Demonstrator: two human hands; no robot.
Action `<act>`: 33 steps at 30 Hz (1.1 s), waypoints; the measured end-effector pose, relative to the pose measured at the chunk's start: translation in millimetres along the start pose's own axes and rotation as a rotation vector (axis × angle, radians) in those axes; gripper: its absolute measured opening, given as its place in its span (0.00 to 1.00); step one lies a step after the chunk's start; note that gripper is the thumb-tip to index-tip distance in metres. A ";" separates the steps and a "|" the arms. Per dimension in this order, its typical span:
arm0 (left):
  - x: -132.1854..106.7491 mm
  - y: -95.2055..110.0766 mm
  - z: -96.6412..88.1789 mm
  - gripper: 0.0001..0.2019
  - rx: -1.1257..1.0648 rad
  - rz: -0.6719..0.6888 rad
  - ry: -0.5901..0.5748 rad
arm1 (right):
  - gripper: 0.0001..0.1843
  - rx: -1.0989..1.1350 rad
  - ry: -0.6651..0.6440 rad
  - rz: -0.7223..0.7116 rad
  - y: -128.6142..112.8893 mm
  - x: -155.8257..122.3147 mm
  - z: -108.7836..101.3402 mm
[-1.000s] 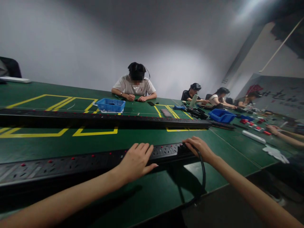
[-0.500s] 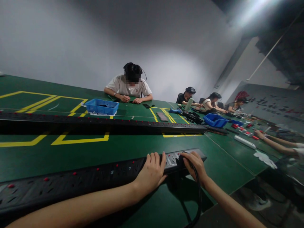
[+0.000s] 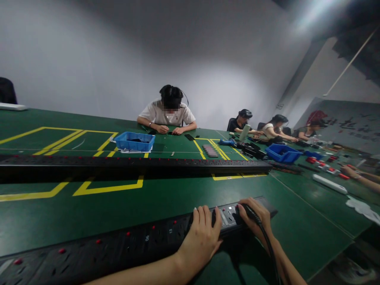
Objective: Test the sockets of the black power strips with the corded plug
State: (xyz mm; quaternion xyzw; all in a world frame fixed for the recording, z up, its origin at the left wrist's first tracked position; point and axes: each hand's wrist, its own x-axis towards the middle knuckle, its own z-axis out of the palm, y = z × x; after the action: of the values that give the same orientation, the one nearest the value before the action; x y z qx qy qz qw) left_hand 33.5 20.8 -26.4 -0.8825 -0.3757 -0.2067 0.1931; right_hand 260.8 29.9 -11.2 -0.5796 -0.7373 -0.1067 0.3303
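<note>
The left hand (image 3: 202,234), part-curled, clasps the power strip (image 3: 133,243) on the bench (image 3: 178,200); the right hand (image 3: 262,212) pinches a corded plug (image 3: 250,210) towards the strip's right end. Brace the strip firmly and guide the plug squarely, without twisting.

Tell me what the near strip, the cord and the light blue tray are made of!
Near strip: black, satin, maybe plastic or painted metal; its dull shine leaves that open.
Cord: smooth, likely rubber or soft plastic, since it curves.
Light blue tray: probably hard plastic, slightly shiny, by its even colour and stiff-looking walls.
</note>
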 end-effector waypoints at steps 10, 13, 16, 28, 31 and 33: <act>1.4 2.3 4.3 0.33 -0.024 -0.021 0.028 | 0.05 0.064 -0.005 0.047 -0.1 -1.5 -0.4; 2.2 2.5 4.6 0.32 -0.029 -0.022 0.023 | 0.06 0.061 -0.054 0.060 0.9 -0.8 -1.6; 2.3 2.5 4.3 0.32 -0.015 -0.016 0.012 | 0.08 0.035 -0.082 0.062 0.8 2.3 -4.4; 0.5 0.1 -2.3 0.30 -0.003 0.012 -0.023 | 0.10 -0.059 -0.110 0.041 -1.7 3.2 -9.6; 0.6 -0.7 -2.9 0.31 -0.025 0.014 -0.026 | 0.10 -0.060 -0.093 0.053 -1.6 1.9 -8.2; 0.5 -1.2 -3.4 0.31 -0.044 0.013 -0.029 | 0.09 -0.064 -0.078 0.065 -1.0 1.3 -6.9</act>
State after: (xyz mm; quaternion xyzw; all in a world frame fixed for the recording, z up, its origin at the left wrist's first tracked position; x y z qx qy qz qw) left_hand 32.1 20.1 -23.1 -0.8920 -0.3679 -0.2009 0.1694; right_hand 262.2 26.9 -5.0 -0.6171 -0.7266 -0.0969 0.2861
